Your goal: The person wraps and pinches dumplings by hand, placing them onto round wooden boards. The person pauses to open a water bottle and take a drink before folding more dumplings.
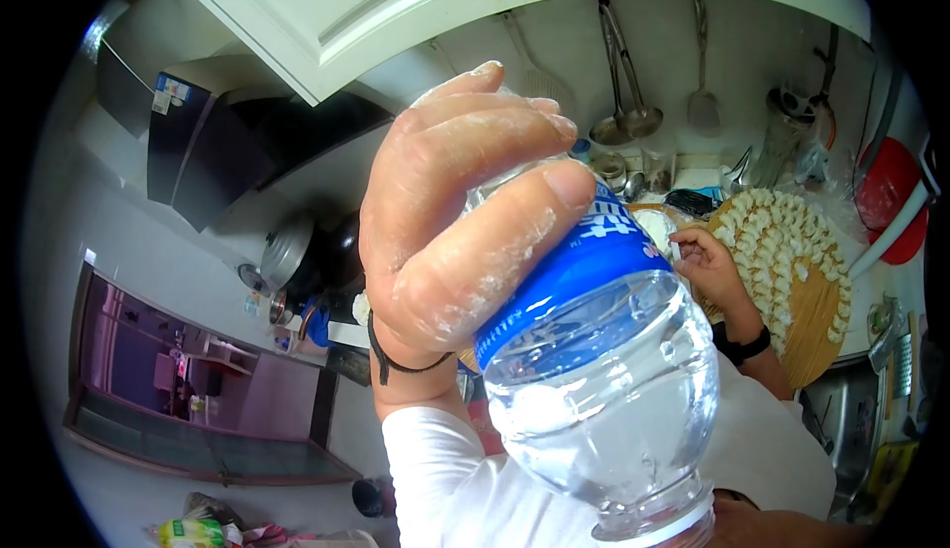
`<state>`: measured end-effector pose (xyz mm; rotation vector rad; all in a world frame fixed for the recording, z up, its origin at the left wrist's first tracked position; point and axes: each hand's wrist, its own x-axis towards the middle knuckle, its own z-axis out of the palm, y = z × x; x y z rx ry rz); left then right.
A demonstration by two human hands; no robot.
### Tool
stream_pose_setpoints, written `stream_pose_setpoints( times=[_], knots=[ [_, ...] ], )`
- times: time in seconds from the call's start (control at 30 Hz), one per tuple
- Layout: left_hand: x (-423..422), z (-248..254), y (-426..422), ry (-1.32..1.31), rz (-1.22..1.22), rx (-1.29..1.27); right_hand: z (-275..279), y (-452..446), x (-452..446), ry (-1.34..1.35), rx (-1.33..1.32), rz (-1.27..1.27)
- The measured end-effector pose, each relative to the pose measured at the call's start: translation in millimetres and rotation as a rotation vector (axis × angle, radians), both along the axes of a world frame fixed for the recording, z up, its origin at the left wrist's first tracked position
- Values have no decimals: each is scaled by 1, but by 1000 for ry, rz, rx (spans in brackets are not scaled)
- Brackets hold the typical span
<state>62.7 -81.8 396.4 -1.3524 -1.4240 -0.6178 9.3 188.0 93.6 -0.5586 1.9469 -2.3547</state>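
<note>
Close to the camera, my left hand [465, 221], dusted with white powder, is wrapped round a clear plastic bottle [614, 390] with a blue label. The bottle is tilted, its neck pointing down at the bottom edge of the view, and clear liquid shows inside. My right hand [708, 263], lower and to the right, has a black band on its wrist. Its fingers are pinched on something small and white, partly hidden behind the bottle. Beside that hand is a round wooden board [816, 320] with many pale dumplings [777, 241] set in rows.
Ladles [623, 122] and a spatula [703, 110] hang on the wall under white cabinets [416, 3]. A sink [841, 419] is at the lower right, a red object [891, 192] at the far right. Pots [287, 251] and a range hood [213, 147] are at the left.
</note>
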Motion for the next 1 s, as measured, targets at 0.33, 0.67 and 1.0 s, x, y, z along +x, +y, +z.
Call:
stream_pose_setpoints(
  times=[0.33,0.67,1.0],
  knots=[
    [5,6,0,9,-15,-28,7,0,4,4,47,-38],
    [7,1,-1,-11,10,24,12,-1,5,45,63,-28],
    [9,10,-3,28,20,-40,12,-1,3,47,60,-18]
  ],
)
